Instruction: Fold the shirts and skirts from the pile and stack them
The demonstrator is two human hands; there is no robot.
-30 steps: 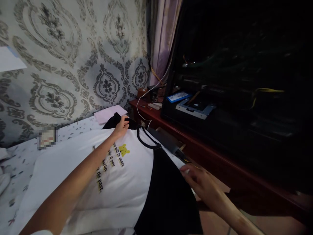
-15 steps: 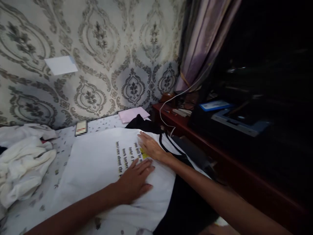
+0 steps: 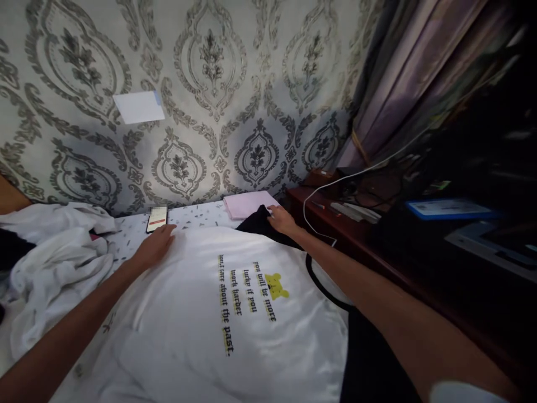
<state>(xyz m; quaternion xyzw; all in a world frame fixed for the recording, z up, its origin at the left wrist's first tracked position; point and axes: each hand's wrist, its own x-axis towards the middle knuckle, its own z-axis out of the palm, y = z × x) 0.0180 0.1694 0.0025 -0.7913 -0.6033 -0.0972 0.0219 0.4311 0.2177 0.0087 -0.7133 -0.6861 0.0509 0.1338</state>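
Note:
A white shirt [image 3: 180, 313] with black sleeves, black lettering and a yellow bear print lies spread on the bed. At its far right corner, my right hand [image 3: 282, 219] pinches the tip of a black sleeve [image 3: 255, 223]. My left hand [image 3: 156, 246] rests at the shirt's far left corner, fingers pointing away from me; whether it grips the white cloth is hard to make out. Just beyond the left fingers lies a phone [image 3: 157, 219] with a lit screen.
Crumpled white clothes [image 3: 62, 263] lie at the left. A folded pink item [image 3: 247, 205] is by the patterned wall. At the right stands a dark red table [image 3: 302, 196] with a white cable [image 3: 361, 174], a blue-edged item [image 3: 451, 209] and clutter.
Both hands have left the printed area: the left went to the shirt's far left corner, the right to the black sleeve, which it now pinches. The view has shifted left.

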